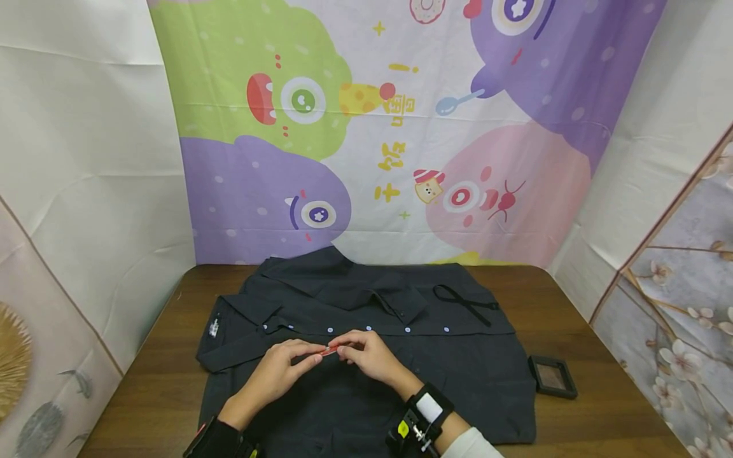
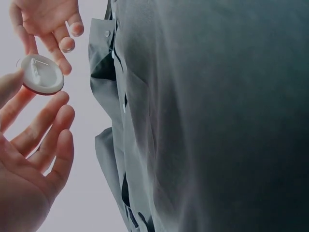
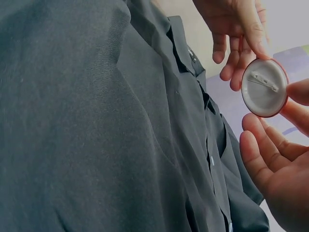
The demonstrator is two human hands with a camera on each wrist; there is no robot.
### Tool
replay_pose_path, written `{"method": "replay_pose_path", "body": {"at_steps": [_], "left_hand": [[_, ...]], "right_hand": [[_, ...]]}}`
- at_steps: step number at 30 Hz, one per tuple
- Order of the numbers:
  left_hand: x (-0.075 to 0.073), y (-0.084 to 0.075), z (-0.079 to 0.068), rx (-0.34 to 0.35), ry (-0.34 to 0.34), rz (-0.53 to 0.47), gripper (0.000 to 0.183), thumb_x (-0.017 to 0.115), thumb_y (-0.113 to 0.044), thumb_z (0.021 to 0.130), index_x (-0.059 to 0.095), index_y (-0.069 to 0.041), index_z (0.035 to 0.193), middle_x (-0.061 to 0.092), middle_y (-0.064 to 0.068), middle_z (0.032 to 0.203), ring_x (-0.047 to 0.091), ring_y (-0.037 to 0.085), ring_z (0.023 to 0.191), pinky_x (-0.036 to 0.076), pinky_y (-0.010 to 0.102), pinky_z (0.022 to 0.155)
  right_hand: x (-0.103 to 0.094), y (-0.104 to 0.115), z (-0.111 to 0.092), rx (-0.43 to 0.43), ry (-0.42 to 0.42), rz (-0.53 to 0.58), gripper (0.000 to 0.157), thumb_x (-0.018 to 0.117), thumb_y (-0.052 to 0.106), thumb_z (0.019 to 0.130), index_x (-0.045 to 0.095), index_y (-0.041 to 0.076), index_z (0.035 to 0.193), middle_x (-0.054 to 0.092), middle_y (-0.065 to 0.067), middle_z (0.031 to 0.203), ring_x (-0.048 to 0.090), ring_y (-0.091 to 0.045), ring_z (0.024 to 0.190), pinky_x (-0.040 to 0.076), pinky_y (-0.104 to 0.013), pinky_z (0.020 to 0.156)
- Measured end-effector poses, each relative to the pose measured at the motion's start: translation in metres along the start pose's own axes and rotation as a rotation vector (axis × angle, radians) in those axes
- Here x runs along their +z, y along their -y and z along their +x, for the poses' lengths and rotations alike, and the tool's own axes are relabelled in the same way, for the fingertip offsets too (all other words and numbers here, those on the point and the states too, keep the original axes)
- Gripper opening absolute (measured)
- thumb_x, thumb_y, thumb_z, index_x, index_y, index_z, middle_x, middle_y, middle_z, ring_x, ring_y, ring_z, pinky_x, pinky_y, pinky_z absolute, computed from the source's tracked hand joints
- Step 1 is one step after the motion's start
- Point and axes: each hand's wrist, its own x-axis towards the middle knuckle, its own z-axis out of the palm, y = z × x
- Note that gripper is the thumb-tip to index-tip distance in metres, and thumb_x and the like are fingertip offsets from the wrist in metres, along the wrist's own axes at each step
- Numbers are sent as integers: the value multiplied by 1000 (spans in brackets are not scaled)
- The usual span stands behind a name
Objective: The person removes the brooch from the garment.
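Observation:
A round button badge [image 1: 329,350] with a red edge is held above a dark shirt [image 1: 446,388]. My left hand [image 1: 279,370] pinches its left edge between thumb and fingers. On the opposite edge, my right hand [image 1: 371,357] pinches it too. Seen from the right wrist, the badge [image 3: 264,99] shows its white back with a metal safety pin [image 3: 263,82]. The left wrist view also has this white back on the badge [image 2: 44,77]; whether the pin is fastened I cannot tell. Spread across the table, the shirt has its row of pale buttons beyond my hands.
A small black frame [image 1: 532,369] stands by the shirt's right edge on the brown wooden table [image 1: 595,413]. Near the right shoulder lies a thin black ribbon [image 1: 466,302]. Behind the table hangs a cartoon-printed cloth [image 1: 389,222].

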Motion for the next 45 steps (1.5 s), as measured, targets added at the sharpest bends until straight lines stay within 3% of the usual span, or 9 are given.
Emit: {"method": "replay_pose_path", "body": {"at_steps": [5,13,24,30,34,39,42,45], "left_hand": [[0,-1,1,-5,-25,-15,20,64,-31,86,72,-23,102,72,-5,97,63,12,94,52,44,82],[0,1,1,-1,-38,-57,18,65,-26,85,72,-23,102,72,-5,97,63,10,92,54,42,78],[-2,-2,1,-18,-25,-103,22,61,-28,89,71,-18,106,72,0,101,63,12,92,55,39,75],[-3,-2,1,-6,-23,-102,22,61,-25,89,71,-16,106,72,1,102,63,12,91,55,38,74],[-2,-1,2,-18,-20,-111,22,61,-26,89,71,-18,107,72,0,102,63,12,92,55,39,75],[-2,0,3,-35,-14,-124,21,60,-26,89,71,-19,106,72,0,103,63,12,94,55,41,77],[-2,0,3,-41,-13,-132,21,60,-26,89,71,-18,105,72,0,103,63,12,94,55,41,77],[-1,0,3,-39,-16,-139,20,61,-25,89,71,-18,105,72,0,103,63,12,94,55,41,77]], "right_hand": [[1,-2,1,15,-13,34,19,56,1,89,66,-7,103,64,-30,87,62,-40,76,55,-51,67],[1,0,1,39,-28,69,19,56,2,89,66,-6,103,63,-34,90,62,-43,76,54,-52,66],[2,-2,1,43,-36,88,20,56,2,89,65,-8,104,63,-29,83,62,-43,73,54,-54,67],[2,-2,1,43,-39,98,20,56,1,89,65,-8,104,61,-35,87,61,-45,73,54,-55,68],[2,-3,2,47,-38,98,19,59,3,87,66,-7,103,63,-33,86,62,-39,71,57,-45,65],[2,-7,3,71,-26,118,22,66,1,82,66,-5,103,66,-30,90,60,-15,68,51,-19,60],[2,-10,3,66,-21,132,24,68,-2,78,66,-6,102,66,-31,93,59,-7,69,50,-15,61],[3,-10,4,54,-26,133,24,69,-2,77,66,-7,101,66,-31,91,62,-12,69,51,-16,61]]}}
